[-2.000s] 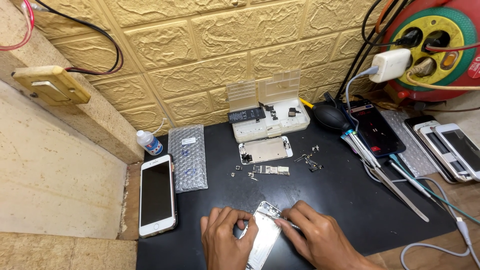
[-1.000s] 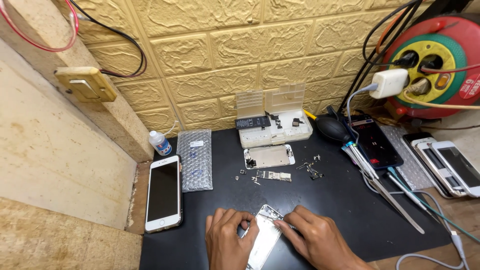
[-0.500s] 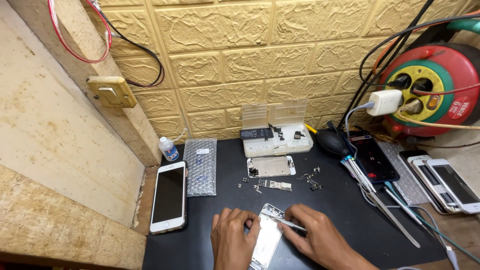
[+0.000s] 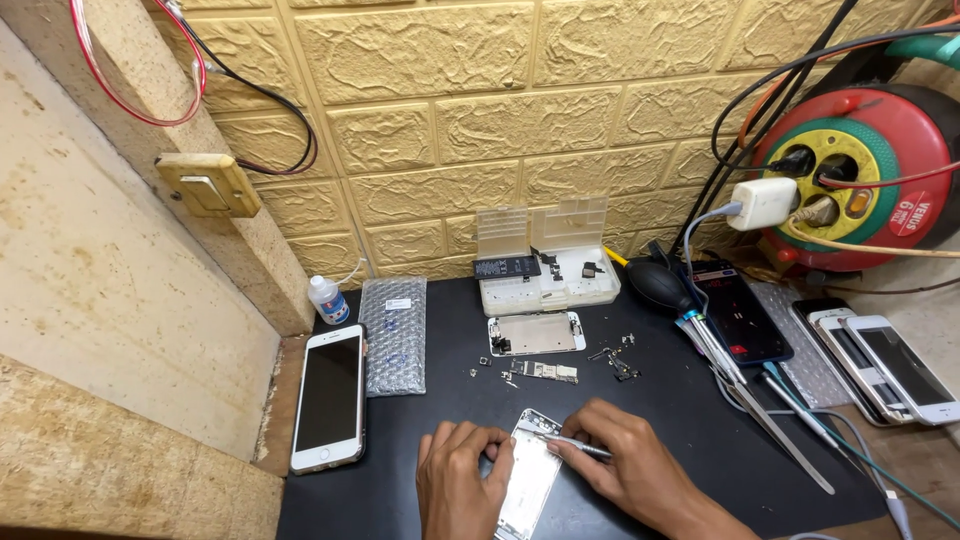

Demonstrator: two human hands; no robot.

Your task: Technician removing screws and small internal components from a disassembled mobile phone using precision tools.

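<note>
Black rubbery work mat (image 4: 420, 470) covers the bench. Far left: white-framed smartphone with dark screen (image 4: 329, 397) lying face up, beside it a flat silver bubble-wrap pouch (image 4: 394, 333), and a small clear bottle with blue label (image 4: 327, 299) at the wall, all parked out of the work zone. Near centre: left hand (image 4: 462, 488) presses flat on the opened silver phone housing (image 4: 530, 478), fingers together along its left edge, likely to stop it sliding. Right hand (image 4: 635, 470) pinches a thin metal tool (image 4: 578, 446) between thumb and forefinger, tip at the housing's top corner. Just beyond: loose tiny screws and brackets (image 4: 617, 360), a small circuit board (image 4: 545, 371), a bare metal phone plate (image 4: 536, 333), laid out within reach. Clear plastic parts box with raised lid (image 4: 545, 262) at the wall holds a dark flat battery-like part and small pieces. Right: black rubber blower bulb (image 4: 659, 285), long tweezers (image 4: 765, 420), stacked phones (image 4: 885, 365), red cable reel (image 4: 865, 180).
</note>
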